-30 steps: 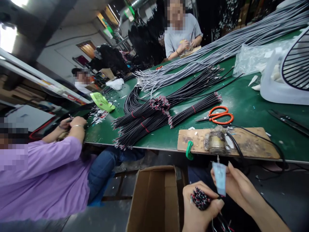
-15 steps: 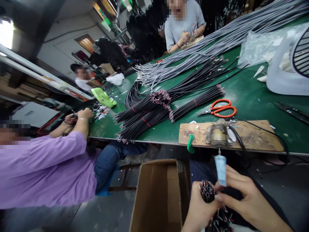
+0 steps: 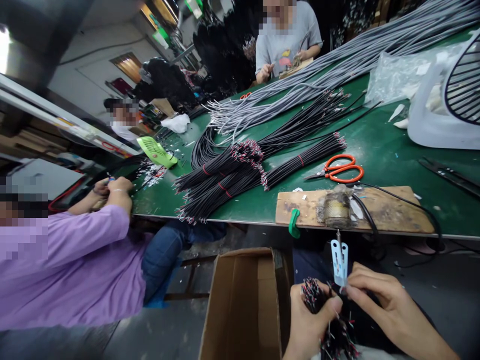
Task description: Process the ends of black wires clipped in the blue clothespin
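Observation:
My left hand [image 3: 309, 325] is closed round a bundle of black wires [image 3: 318, 305] with red and white stripped tips, held upright below the table edge. My right hand [image 3: 382, 310] pinches a small pale blue tool [image 3: 339, 260] with a metal tip, its lower end right beside the wire tips. Both hands are in front of a wooden board [image 3: 390, 212] clamped to the green table [image 3: 375, 145]; a metal block [image 3: 333, 210] sits on the board.
Black wire bundles [image 3: 232, 175], long grey cables [image 3: 337, 60] and orange scissors [image 3: 339, 170] lie on the table. An open cardboard box [image 3: 243, 305] stands to my left. A person in purple [image 3: 71, 265] sits at left; two others work farther away. A white fan [image 3: 450, 95] stands at right.
The blue tool has turned and dropped slightly, now showing its flat forked face. My hands stay together at the wire tips. The view shifted a little.

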A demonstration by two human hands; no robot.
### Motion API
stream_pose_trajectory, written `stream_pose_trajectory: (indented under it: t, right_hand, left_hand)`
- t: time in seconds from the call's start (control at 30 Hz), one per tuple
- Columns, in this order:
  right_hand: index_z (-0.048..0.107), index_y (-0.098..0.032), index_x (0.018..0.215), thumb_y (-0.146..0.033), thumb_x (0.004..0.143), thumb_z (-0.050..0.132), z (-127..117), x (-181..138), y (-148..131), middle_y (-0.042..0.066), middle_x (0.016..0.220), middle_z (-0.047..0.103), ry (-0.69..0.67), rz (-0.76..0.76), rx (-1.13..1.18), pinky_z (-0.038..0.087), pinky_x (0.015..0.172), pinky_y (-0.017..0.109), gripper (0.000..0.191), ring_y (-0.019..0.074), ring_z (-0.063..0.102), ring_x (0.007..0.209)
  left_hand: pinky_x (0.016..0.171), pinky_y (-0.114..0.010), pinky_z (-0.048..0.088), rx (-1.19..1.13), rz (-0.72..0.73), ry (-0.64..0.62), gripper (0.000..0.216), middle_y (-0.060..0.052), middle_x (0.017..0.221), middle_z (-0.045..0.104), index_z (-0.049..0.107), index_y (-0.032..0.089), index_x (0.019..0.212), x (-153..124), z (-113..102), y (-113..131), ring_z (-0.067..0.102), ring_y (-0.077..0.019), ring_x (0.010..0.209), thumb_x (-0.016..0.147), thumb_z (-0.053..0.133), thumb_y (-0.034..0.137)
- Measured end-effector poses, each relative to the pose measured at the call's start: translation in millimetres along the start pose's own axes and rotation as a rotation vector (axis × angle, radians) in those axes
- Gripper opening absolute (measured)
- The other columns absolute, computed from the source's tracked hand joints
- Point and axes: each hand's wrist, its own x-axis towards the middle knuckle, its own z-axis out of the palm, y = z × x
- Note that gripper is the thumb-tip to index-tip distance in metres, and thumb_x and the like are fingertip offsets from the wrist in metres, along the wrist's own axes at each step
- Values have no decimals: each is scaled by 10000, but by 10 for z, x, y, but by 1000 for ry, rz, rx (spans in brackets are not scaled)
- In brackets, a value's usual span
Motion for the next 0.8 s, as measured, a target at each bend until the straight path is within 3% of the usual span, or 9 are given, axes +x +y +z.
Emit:
stream_pose_trajectory:
  t: [0.17,0.37,0.53,0.7,0.8]
  right_hand:
    - [693,-217,783,-244,898,593,-12,-32,48,23,751,698,89,-76,-47,487,826,334,155,181,641,713]
    - [681,-219,779,-222,891,595,15,-36,-8,24,744,697,116,-83,-87,497,822,353,142,195,645,706]
    - [664,-224,801,-195,895,587,38,-35,-23,12,751,686,93,-139,-99,474,856,357,125,186,637,706]
    - [602,-218,818,-192,923,524,115,-66,-13,30,781,647,137,-110,-161,477,739,311,134,195,610,766]
    - [586,-213,834,-203,939,489,177,-77,-1,33,780,623,175,-89,-144,475,649,277,143,182,595,737]
  left_hand:
    - [490,-230,463,-59,-12,-40,383,10,616,633,563,162,683,5,47,44,541,-103,480,578,860,380]
    - [645,-284,507,61,53,-9,325,-19,640,631,618,154,643,-14,30,66,602,-170,640,580,853,370]
    - [685,-294,483,105,56,-4,295,-19,660,637,639,146,653,0,11,49,592,-167,642,597,847,348]
    - [602,-253,431,93,107,-76,255,-6,620,612,661,133,637,25,37,79,537,-137,596,648,819,332]
    - [593,-251,430,88,104,-47,264,-1,616,603,655,135,645,27,46,67,524,-130,583,665,810,347]
